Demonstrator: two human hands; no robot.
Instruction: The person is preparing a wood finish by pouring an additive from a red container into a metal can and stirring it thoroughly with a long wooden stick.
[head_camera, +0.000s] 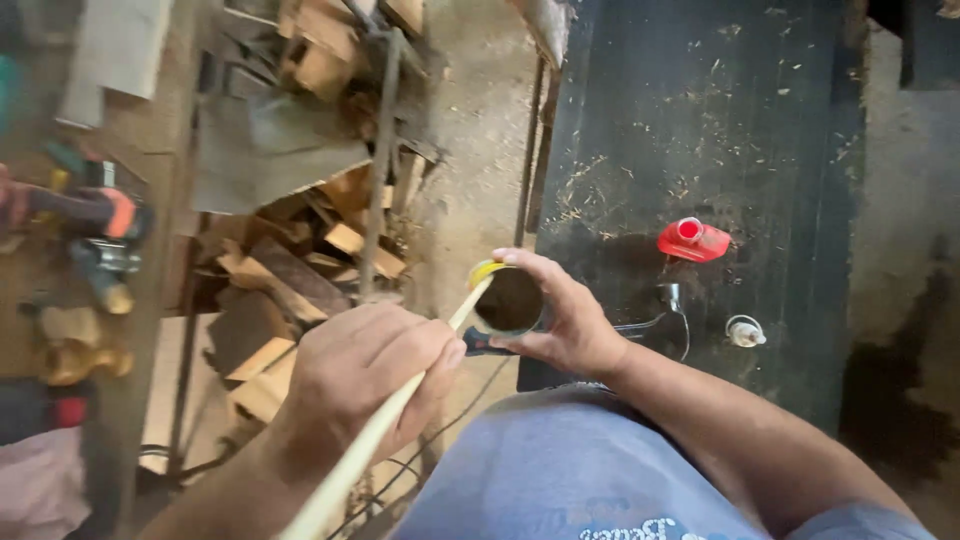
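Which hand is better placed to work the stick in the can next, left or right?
Left, likely. The left hand grips the pale wooden stick, whose tip already sits at the rim of the open can. The right hand is wrapped around the can, steadying it beside the dark table.

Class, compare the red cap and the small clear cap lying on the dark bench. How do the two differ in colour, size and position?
The red cap is bright and opaque; the small clear cap is pale and see-through. The red cap looks larger than the clear cap. The red cap lies farther from the person, the clear cap nearer, beside the right hand. Both rest loose on the sawdust-strewn dark bench, touched by neither hand.
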